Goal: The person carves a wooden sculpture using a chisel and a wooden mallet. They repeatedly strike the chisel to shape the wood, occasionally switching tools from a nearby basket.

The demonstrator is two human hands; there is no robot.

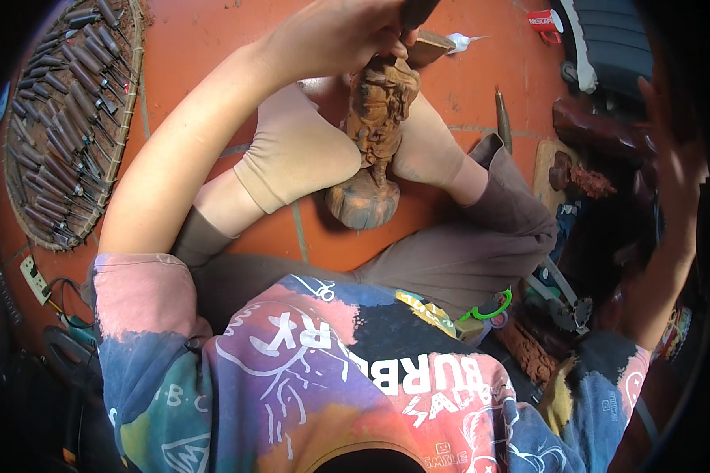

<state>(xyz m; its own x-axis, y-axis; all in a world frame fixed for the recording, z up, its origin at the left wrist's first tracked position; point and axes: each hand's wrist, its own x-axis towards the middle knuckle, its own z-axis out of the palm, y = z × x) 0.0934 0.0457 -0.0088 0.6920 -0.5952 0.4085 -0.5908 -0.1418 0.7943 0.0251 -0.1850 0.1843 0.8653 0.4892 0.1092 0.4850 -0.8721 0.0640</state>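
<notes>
A carved wooden figure (377,110) stands upright on its round, rough base (363,205), between my two socked feet, which press against its sides. My left hand (347,31) is closed at the figure's top, at the upper edge of the picture. A dark handle-like piece (420,11) shows at its fingers; the rest of that tool is hidden. Far out to the right my raised right hand (674,134) is dim and smeared. Whether its fingers hold anything cannot be made out.
A woven tray (126,150) of many dark-handled carving tools lies at left. Beyond the figure are a wooden block (430,49) and a white nozzle bottle (461,41). A pointed tool (502,118), a red mug (546,25) and a wood-shaving-strewn board (556,169) lie at right.
</notes>
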